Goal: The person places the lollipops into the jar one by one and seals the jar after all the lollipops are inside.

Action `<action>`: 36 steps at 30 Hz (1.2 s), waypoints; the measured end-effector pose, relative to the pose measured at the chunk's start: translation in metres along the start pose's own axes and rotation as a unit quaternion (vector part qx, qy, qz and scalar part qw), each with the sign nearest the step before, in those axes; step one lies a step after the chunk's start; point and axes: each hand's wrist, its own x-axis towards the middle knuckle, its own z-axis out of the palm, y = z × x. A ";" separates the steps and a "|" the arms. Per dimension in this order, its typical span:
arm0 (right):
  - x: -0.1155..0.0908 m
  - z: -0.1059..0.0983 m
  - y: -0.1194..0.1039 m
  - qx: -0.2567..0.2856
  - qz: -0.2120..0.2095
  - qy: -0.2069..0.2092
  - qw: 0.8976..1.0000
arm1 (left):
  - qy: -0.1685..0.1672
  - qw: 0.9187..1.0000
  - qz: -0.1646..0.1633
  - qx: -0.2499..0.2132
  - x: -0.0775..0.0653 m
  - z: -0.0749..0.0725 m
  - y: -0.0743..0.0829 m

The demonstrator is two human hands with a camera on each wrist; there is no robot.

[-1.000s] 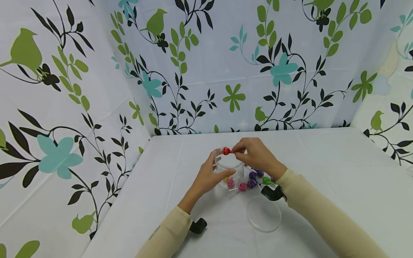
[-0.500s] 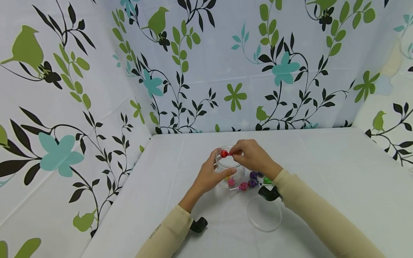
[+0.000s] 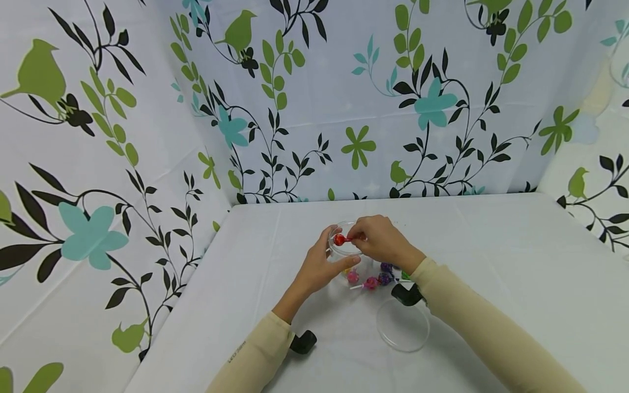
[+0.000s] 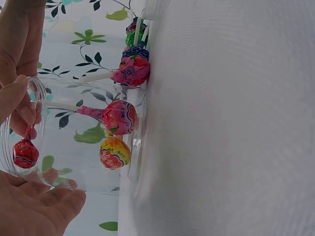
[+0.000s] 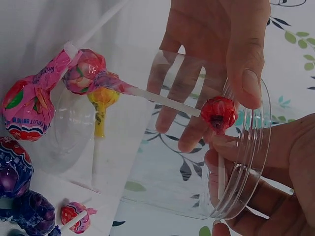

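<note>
My left hand (image 3: 321, 267) grips a clear jar (image 3: 346, 253), thumb on the near side and fingers round the far side. The thumb and fingers of my right hand (image 3: 385, 238) pinch a red-wrapped lollipop (image 3: 339, 239) by its stick. Its round head is just inside the jar's mouth, as the right wrist view shows with the red lollipop (image 5: 218, 113) by the rim (image 5: 266, 147). At the jar's bottom are a pink lollipop (image 4: 119, 118) and a yellow one (image 4: 115, 152).
Beside the jar, on the white-covered table (image 3: 467, 245), lie several lollipops: a pink one (image 3: 371, 283), purple ones (image 3: 385, 278) and a green one (image 3: 405, 275), partly hidden by my right arm. A clear round lid (image 3: 403, 326) lies nearer. Patterned cloth (image 3: 304, 109) hangs behind.
My right hand has moved slightly left and down, lowering the red lollipop from above the rim into the jar's mouth. My left hand and the jar have stayed in place.
</note>
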 end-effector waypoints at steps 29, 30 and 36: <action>-0.020 -0.026 0.034 0.044 0.058 0.088 0.993 | -0.002 1.000 0.014 -0.008 -0.001 -0.002 0.002; -0.021 -0.026 0.036 0.043 0.063 0.085 0.994 | -0.002 1.000 0.014 -0.008 -0.001 -0.002 0.002; -0.026 -0.026 0.053 0.033 0.082 0.068 0.994 | -0.004 1.000 0.014 -0.003 0.000 0.000 0.002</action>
